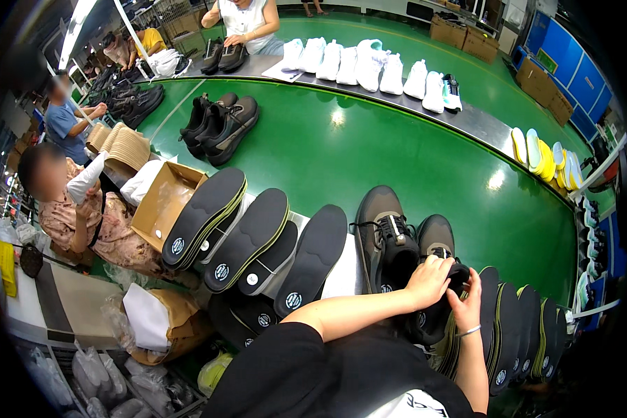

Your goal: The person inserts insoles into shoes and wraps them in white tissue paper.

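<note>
A grey-brown and black laced sneaker point(435, 234) stands in front of me with both hands at its opening. My left hand point(429, 282) reaches across from the left, its fingers bent over the collar near the tongue. My right hand point(468, 304), with a bracelet at the wrist, grips the collar on the right side between thumb and fingers. The inside of this shoe is mostly hidden by the hands. The matching sneaker point(382, 226) stands just to its left, untouched, laces tied and toe pointing away. A single black insole point(320, 254) lies farther left.
Stacked black insoles point(205, 209) line the left side, beside an open cardboard box point(166, 202); more insoles point(506, 334) stand at right. A dark sneaker pair point(224, 129) sits on the green belt point(313, 139). White shoes point(369, 64) line the far ledge. Co-workers sit left and across.
</note>
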